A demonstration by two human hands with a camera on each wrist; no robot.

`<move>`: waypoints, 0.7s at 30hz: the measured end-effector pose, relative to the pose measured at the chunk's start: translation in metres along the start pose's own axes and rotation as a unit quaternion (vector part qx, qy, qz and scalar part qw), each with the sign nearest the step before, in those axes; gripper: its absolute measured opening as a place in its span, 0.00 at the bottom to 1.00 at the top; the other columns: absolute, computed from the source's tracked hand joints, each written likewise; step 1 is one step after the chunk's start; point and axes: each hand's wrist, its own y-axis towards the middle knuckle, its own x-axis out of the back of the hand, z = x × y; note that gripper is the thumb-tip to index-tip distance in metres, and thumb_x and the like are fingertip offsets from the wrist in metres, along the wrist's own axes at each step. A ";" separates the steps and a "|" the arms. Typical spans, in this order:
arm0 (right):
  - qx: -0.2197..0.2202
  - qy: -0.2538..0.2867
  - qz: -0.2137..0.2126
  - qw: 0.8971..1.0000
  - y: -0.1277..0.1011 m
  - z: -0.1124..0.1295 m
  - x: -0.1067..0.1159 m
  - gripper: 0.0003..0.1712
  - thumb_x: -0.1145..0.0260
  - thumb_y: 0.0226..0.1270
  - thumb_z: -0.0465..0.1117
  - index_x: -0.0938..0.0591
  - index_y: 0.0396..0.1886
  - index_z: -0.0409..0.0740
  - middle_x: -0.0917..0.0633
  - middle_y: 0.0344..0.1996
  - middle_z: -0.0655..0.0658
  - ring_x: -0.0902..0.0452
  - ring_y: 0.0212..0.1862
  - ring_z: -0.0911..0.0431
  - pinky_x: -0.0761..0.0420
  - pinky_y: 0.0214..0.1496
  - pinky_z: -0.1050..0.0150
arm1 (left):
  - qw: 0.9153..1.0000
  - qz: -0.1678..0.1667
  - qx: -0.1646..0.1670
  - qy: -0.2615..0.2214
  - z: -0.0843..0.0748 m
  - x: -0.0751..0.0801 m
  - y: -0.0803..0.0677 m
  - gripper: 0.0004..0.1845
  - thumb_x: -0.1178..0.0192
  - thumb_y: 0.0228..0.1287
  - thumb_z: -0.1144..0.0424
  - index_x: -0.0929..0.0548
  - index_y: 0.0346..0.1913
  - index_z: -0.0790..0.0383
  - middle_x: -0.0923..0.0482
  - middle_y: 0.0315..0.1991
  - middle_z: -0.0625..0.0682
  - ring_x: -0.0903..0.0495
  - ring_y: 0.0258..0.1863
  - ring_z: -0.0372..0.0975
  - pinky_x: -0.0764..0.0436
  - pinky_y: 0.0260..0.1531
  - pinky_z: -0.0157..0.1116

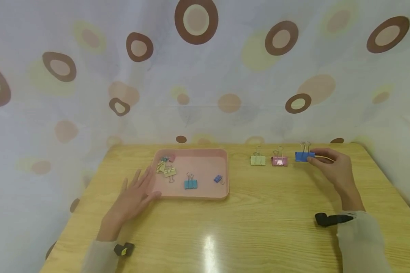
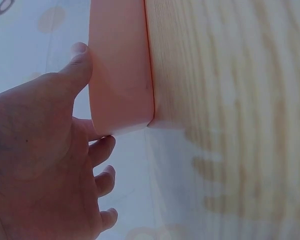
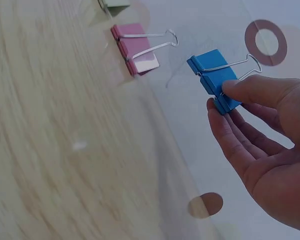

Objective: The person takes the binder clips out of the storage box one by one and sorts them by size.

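My right hand [image 1: 335, 172] pinches a blue binder clip [image 1: 304, 156] between thumb and fingers, its wire handles pointing up; the right wrist view shows the thumb on the clip's blue side [image 3: 215, 72]. To its left stand a pink binder clip [image 1: 279, 161] and a pale green binder clip [image 1: 257, 160], side by side. My left hand [image 1: 131, 199] rests against the near left corner of a pink tray [image 1: 205, 152], thumb at the near rim and fingers spread along the left side. Inside lie a teal binder clip [image 1: 190, 184], a small blue binder clip [image 1: 218, 178] and yellow binder clips [image 1: 169, 173].
More small clips, teal [image 1: 164, 159] and pink [image 1: 172, 157], lie in the tray's far left corner. The wooden table [image 1: 259, 227] ends at the back against a curtain [image 1: 198, 76] patterned with circles. Black wrist mounts [image 1: 333, 219] sit on both forearms.
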 end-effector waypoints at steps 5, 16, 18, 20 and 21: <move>-0.012 -0.005 0.005 1.000 0.005 -0.009 0.005 0.22 0.28 0.69 0.38 0.18 0.58 0.31 0.15 0.42 0.66 0.17 0.41 0.73 0.20 0.42 0.79 | 1.000 0.004 0.002 0.001 0.002 -0.002 0.001 0.43 0.48 0.77 0.40 0.47 0.82 0.63 0.51 0.82 0.59 0.56 0.80 0.61 0.60 0.72 0.69; -0.051 -0.038 0.023 0.998 0.011 -0.020 -0.002 0.26 0.28 0.70 0.41 0.20 0.60 0.26 0.16 0.39 0.65 0.19 0.38 0.77 0.19 0.40 0.78 | 1.000 0.008 0.000 -0.002 0.004 -0.003 0.004 0.44 0.49 0.77 0.39 0.48 0.82 0.62 0.52 0.83 0.57 0.57 0.80 0.61 0.60 0.72 0.69; -0.060 -0.076 0.024 0.995 0.012 -0.021 -0.005 0.27 0.29 0.72 0.44 0.20 0.61 0.28 0.14 0.43 0.56 0.21 0.37 0.78 0.20 0.39 0.79 | 1.000 0.008 0.001 -0.003 0.004 -0.003 0.003 0.44 0.49 0.77 0.39 0.48 0.83 0.61 0.52 0.83 0.57 0.57 0.80 0.61 0.60 0.72 0.69; -0.068 -0.108 0.026 0.991 0.013 -0.022 -0.007 0.28 0.31 0.73 0.47 0.19 0.61 0.30 0.14 0.48 0.46 0.24 0.37 0.79 0.23 0.39 0.80 | 1.000 0.008 0.002 -0.003 0.005 -0.003 0.003 0.44 0.48 0.77 0.39 0.48 0.83 0.61 0.52 0.83 0.57 0.57 0.80 0.61 0.60 0.72 0.69; -0.070 -0.122 0.026 0.990 0.014 -0.022 -0.008 0.28 0.31 0.73 0.49 0.19 0.62 0.31 0.15 0.50 0.41 0.26 0.38 0.79 0.24 0.39 0.80 | 1.000 0.008 0.003 -0.004 0.005 -0.003 0.002 0.44 0.48 0.77 0.39 0.48 0.83 0.61 0.52 0.83 0.57 0.57 0.80 0.61 0.60 0.72 0.69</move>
